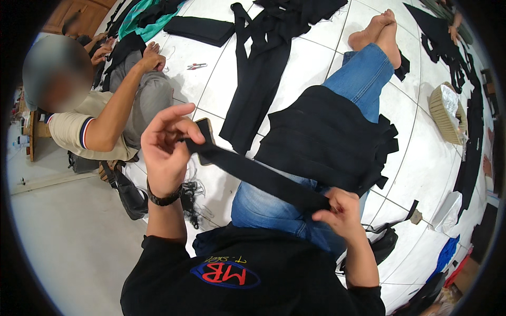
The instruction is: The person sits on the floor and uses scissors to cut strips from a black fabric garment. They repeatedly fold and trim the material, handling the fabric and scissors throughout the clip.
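Observation:
My left hand [168,145] pinches one end of a long black fabric strip [253,174] between thumb and fingers, its other fingers raised. My right hand [340,210] grips the strip's other end, so the band runs slanting across above my thighs. A pile of layered black fabric pieces [321,137] lies over my legs in blue jeans [358,79]. A phone [205,131] lies on the floor behind my left hand, partly hidden by it, and black thread scraps [192,205] lie beside my left wrist.
A co-worker [105,121] sits at the left, another person [79,31] behind. Long black fabric [253,89] and small snips [196,66] lie on the tiled floor [211,84] ahead. A basket [443,113] stands at the right; bags [132,195] lie left and right.

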Demonstrator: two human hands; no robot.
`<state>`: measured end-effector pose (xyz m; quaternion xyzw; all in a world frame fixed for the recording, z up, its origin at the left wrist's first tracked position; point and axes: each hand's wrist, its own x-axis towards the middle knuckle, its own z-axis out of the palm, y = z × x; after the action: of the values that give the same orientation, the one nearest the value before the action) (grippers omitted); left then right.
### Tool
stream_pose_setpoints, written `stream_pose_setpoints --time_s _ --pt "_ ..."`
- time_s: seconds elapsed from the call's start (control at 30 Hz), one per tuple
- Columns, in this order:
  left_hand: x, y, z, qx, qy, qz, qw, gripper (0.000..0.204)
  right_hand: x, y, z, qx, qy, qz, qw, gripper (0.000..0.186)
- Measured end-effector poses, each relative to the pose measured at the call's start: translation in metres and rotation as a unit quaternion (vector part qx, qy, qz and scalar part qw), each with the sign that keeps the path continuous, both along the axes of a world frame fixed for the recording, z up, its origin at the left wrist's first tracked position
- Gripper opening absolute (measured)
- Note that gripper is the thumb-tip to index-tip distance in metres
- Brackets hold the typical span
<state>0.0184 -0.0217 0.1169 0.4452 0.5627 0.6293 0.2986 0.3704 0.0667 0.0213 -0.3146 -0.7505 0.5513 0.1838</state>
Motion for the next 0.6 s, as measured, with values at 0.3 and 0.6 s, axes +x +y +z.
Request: stream_pose_setpoints --time_s 0.3,0.6 --pt "-0.050 -0.019 -0.039 0.069 -0.143 0.158 0.975 0.030 0.113 0.074 0.063 0.133 -0.301 -0.108 0.938 0.040" --pt "-0.024 -0.029 -0.130 0.002 -0.281 0.311 0.908 0.029 -0.102 0.272 0.150 0.500 -0.074 -0.148 0.850 0.043"
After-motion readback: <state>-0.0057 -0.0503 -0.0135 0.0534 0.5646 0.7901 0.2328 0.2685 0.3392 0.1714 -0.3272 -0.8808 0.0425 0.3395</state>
